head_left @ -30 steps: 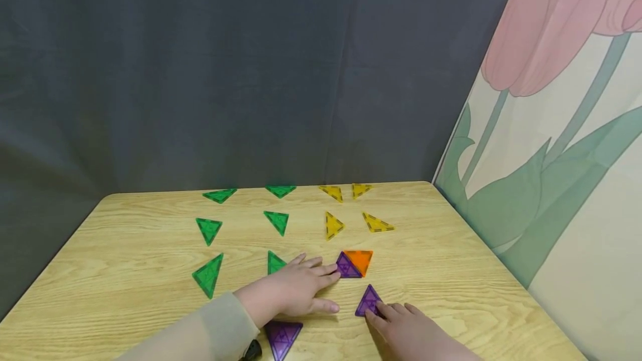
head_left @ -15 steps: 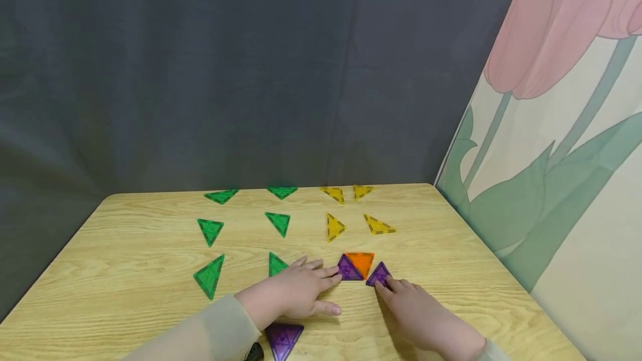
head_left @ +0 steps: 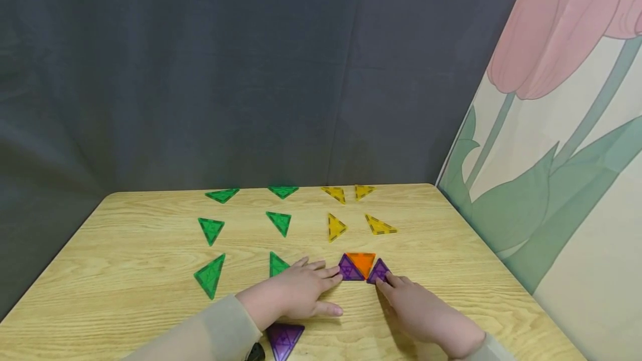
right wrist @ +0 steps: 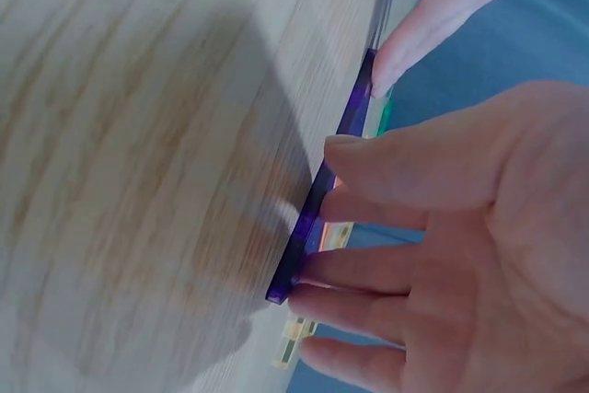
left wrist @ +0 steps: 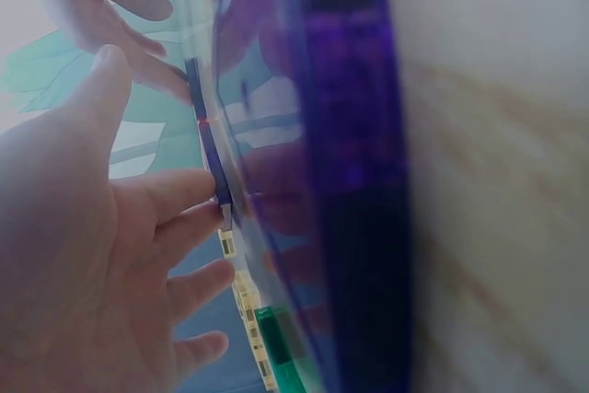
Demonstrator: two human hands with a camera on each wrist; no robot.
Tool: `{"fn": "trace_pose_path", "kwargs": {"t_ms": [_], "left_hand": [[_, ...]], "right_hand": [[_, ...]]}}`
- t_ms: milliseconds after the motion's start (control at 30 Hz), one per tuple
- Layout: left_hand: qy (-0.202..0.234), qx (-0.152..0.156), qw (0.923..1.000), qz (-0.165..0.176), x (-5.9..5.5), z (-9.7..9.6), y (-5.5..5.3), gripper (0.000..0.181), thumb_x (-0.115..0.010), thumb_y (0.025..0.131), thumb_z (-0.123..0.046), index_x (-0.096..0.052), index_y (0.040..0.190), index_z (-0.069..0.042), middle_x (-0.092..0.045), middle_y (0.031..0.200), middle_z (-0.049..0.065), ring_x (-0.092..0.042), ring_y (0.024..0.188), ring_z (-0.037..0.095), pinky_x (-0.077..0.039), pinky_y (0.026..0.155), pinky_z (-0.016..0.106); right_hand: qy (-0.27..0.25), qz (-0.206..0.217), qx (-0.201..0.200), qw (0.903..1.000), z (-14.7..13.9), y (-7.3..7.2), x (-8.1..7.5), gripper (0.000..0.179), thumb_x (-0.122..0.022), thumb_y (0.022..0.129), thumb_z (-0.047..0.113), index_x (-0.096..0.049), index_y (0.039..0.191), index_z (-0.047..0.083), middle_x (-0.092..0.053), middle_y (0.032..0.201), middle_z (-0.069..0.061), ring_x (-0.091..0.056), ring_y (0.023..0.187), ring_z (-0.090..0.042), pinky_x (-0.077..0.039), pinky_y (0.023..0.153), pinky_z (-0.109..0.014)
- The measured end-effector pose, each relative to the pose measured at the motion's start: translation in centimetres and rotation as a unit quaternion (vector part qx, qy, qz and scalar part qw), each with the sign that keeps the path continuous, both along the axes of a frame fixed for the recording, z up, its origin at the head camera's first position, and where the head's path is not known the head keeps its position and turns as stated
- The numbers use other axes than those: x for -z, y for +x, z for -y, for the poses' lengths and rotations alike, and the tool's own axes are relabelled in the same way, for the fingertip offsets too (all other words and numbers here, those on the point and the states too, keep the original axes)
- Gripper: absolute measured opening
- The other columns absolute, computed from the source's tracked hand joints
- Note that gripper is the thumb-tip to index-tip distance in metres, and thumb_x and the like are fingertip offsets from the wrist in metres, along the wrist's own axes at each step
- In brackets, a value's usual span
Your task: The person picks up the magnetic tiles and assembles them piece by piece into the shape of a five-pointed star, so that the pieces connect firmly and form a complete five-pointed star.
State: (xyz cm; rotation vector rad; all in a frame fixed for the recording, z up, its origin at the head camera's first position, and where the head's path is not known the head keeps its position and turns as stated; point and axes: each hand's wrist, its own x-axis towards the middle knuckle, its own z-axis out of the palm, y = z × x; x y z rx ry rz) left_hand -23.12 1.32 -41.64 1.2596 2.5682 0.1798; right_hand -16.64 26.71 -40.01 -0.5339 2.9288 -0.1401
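In the head view, a purple triangular magnetic tile point(head_left: 350, 269) lies flat with its slanted edge along an orange triangular tile point(head_left: 362, 262). My left hand point(head_left: 306, 289) lies spread, its fingertips at that purple tile's left corner. On the orange tile's right side, a second purple triangular tile point(head_left: 378, 272) is held by my right hand point(head_left: 416, 308), its thumb and fingers at the tile's edges. Its thumb point(right wrist: 368, 158) shows at the near edge in the right wrist view. Another purple tile point(head_left: 283, 340) sits below my left wrist, partly covered by the sleeve.
Several green triangular tiles point(head_left: 209, 276) lie spaced out on the left and middle of the wooden table point(head_left: 125, 272). Several yellow triangular tiles point(head_left: 379, 225) lie behind the orange one. A dark curtain point(head_left: 225, 71) hangs at the back; a tulip-patterned panel point(head_left: 567, 155) stands on the right.
My right hand has slid the second purple tile away from me and rightward, up beside the orange tile, then slightly closer to it. The left hand has stayed in place.
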Motion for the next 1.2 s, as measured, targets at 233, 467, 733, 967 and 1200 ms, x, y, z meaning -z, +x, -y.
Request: {"fn": "trace_pose_path", "kwargs": {"t_ms": [233, 467, 733, 967, 1200], "left_hand": [[-0.002, 0.002, 1.0000, -0.002, -0.1, 0.1, 0.0, 0.076, -0.033, 0.094, -0.072, -0.035, 0.154, -0.027, -0.026, 0.159, -0.010, -0.022, 0.146, 0.024, -0.017, 0.116, 0.056], [0.001, -0.005, 1.0000, -0.006, -0.4, 0.5, 0.5, 0.077, -0.033, 0.093, -0.073, -0.036, 0.154, -0.027, -0.025, 0.160, -0.009, -0.021, 0.146, 0.025, -0.016, 0.116, 0.056], [0.041, 0.000, 0.9987, -0.029, -2.7, 3.0, 2.5, 0.071, -0.042, 0.096, -0.066, -0.044, 0.151, -0.021, -0.033, 0.157, 0.000, -0.030, 0.143, 0.023, -0.017, 0.116, 0.055], [0.021, 0.046, 0.9921, -0.114, -3.6, 6.7, 6.0, 0.030, -0.070, 0.092, -0.018, -0.073, 0.121, -0.021, -0.058, 0.092, -0.010, -0.055, 0.082, 0.005, -0.050, 0.082, 0.031], [0.010, 0.078, 0.9928, -0.090, -0.5, 9.7, 8.2, 0.053, -0.050, 0.096, -0.060, -0.069, 0.127, -0.021, -0.047, 0.082, -0.012, -0.040, 0.068, 0.000, -0.043, 0.064, 0.022]], "right_hand": [[-0.024, 0.022, 0.006, 0.9994, -0.5, -0.4, 0.1, 0.046, -0.066, 0.096, 0.015, -0.056, 0.138, 0.000, -0.046, 0.143, -0.026, -0.048, 0.127, -0.044, -0.043, 0.100, -0.058], [-0.027, 0.029, 0.013, 0.9991, -0.3, -0.6, -0.1, 0.046, -0.066, 0.096, 0.016, -0.057, 0.138, 0.002, -0.048, 0.142, -0.024, -0.049, 0.126, -0.041, -0.044, 0.100, -0.057], [-0.037, 0.028, -0.004, 0.9989, -0.7, -0.5, 0.0, 0.044, -0.065, 0.095, 0.012, -0.057, 0.136, -0.002, -0.048, 0.140, -0.028, -0.048, 0.125, -0.044, -0.044, 0.099, -0.057], [-0.036, 0.024, -0.004, 0.9990, -0.6, -0.5, 0.0, 0.044, -0.065, 0.095, 0.012, -0.057, 0.136, -0.003, -0.047, 0.140, -0.030, -0.047, 0.126, -0.045, -0.042, 0.100, -0.058], [-0.042, 0.010, -0.018, 0.9989, -0.7, -0.4, 0.1, 0.045, -0.067, 0.094, 0.011, -0.057, 0.135, -0.005, -0.048, 0.139, -0.030, -0.049, 0.124, -0.044, -0.044, 0.099, -0.058]]}}
